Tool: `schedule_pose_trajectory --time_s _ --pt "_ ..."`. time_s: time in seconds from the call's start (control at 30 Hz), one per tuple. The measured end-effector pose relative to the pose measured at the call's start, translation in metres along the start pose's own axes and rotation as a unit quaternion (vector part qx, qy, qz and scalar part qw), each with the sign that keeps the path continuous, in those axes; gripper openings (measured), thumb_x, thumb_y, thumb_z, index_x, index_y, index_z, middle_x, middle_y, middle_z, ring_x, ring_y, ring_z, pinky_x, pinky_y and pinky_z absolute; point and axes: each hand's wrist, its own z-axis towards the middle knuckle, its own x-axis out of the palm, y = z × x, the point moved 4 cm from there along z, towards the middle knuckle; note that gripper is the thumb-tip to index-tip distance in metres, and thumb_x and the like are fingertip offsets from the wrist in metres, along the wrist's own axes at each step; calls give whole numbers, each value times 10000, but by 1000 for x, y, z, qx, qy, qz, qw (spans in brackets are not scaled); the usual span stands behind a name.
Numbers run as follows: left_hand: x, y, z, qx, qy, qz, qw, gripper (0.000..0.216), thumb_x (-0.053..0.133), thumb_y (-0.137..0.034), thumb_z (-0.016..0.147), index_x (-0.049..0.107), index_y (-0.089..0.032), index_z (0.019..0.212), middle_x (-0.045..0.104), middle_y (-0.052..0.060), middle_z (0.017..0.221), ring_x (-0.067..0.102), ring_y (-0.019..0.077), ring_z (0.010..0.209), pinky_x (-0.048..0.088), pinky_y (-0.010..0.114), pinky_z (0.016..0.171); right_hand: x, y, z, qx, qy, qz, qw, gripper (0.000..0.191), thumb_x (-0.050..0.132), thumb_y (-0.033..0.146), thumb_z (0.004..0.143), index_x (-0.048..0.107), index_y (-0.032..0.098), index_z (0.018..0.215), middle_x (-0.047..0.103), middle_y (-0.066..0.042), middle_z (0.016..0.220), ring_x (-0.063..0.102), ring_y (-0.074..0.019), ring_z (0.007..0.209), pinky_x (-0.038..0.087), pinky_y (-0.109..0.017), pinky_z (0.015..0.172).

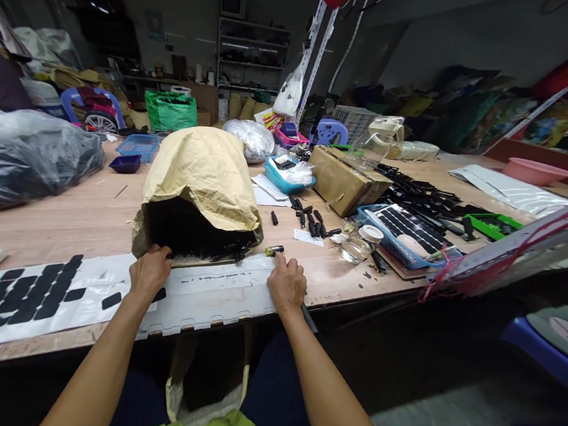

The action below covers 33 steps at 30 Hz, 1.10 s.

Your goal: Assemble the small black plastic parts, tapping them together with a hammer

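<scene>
A tan woven sack (198, 164) lies on the table with its dark mouth facing me, and several small black pieces (233, 251) show along its lower lip. Below the mouth lies a whitish plastic board (206, 292) with a notched front edge. My left hand (150, 270) is closed at the sack's lower left corner, by the board's left end; what it grips is hidden. At the board's right end my right hand (287, 285) is closed too, its grip hidden. A small yellow-and-black piece (274, 250) is by its fingertips, and a dark rod (308, 318) sticks out beneath it.
On the left, a sheet with black stickers (35, 293) and a big plastic bag (28, 155). On the right, several black parts (313, 222), a clear jar (361, 244), a cardboard box (342, 178) and a blue basket (402, 241). A slanted post (521, 252) crosses the far right.
</scene>
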Motion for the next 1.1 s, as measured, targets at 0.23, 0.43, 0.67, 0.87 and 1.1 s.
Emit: schedule_pose_trajectory --time_s 0.23,0.43,0.67,0.87,1.1 --pt "-2 3 -13 -2 -81 -68 994 330 511 -349 896 643 -261 1186 654 80 1203 623 285 1022 502 369 780 0 0 0 -2 -2 4 1000 411 464 196 911 556 243 1309 554 -103 1017 507 -234 919 354 -310 706" --pt "18 -65 -51 195 -45 -202 959 178 616 -285 852 688 -242 1009 712 24 1031 640 210 965 489 307 832 2 0 0 -2 -1 3 1000 414 470 209 908 555 241 1312 555 -111 1024 499 -239 939 360 -312 702" --pt "51 -95 -55 236 12 -237 942 216 616 -249 826 683 -238 1031 665 29 1000 614 200 911 474 301 763 0 0 0 0 3 7 1000 417 471 204 909 558 251 1314 556 -107 1027 502 -238 933 366 -313 713" --pt "54 -82 -47 242 20 -325 914 217 670 -275 768 691 -191 967 605 29 881 568 161 735 471 289 701 0 -1 1 10 9 21 1000 408 470 199 921 564 265 1312 565 -99 1041 513 -236 955 361 -305 714" --pt "56 -82 -44 222 29 -340 914 178 652 -257 770 710 -192 925 596 18 840 548 156 712 449 289 692 -15 -9 2 56 28 177 982 397 449 169 922 608 250 1276 623 -81 1035 566 -197 928 406 -276 721"
